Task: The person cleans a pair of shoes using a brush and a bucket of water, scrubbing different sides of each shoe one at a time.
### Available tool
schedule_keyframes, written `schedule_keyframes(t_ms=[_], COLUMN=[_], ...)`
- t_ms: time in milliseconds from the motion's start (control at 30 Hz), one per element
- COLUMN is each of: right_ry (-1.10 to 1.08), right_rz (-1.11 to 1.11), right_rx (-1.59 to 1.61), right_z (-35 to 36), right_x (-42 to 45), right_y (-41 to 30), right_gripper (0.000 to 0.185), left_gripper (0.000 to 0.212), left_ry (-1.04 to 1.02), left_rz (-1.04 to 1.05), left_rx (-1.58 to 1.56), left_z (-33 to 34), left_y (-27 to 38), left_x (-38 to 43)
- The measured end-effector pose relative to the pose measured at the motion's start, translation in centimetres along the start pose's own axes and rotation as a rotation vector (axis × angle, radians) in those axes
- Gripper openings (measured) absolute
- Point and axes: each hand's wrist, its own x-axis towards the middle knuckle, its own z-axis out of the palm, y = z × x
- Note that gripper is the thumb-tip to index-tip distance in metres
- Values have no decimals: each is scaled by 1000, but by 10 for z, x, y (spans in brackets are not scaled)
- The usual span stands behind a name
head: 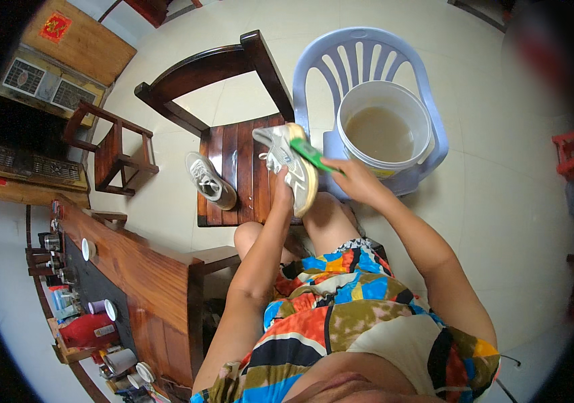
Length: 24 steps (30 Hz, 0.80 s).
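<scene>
In my left hand (283,189) is a grey and white sneaker (289,161), tilted on its side so its yellowed sole faces right. My right hand (355,180) grips a green scrubbing brush (311,153) by its handle, with the brush head against the edge of the sole near one end. The bristles are hidden. The second sneaker (210,180) rests on the slatted seat of a dark wooden chair (231,151), left of my hands. Beyond my right hand, a white plastic bucket (384,163) holds cloudy brownish water (378,135).
The bucket stands on a pale blue plastic chair (312,60). At left, a wooden table (156,267) bears cups and a red container (88,331). A smaller wooden chair (108,153) is farther off on the tiled floor (488,201). A red plastic stool (569,153) appears at far right.
</scene>
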Motion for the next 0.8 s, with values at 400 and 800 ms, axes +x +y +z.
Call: schedule_keyframes(t_ms=[400, 800], right_ry=[39, -32], right_rz=[-58, -13], right_rx=[-127, -173], right_z=[4, 26], right_x=[-36, -10], right_y=[-35, -32], right_gripper=[40, 40], left_gripper=[52, 51], left_ry=[404, 437], left_rz=[485, 580], left_rx=[220, 257], left_z=[-2, 7], left_y=[35, 24], left_x=[23, 5])
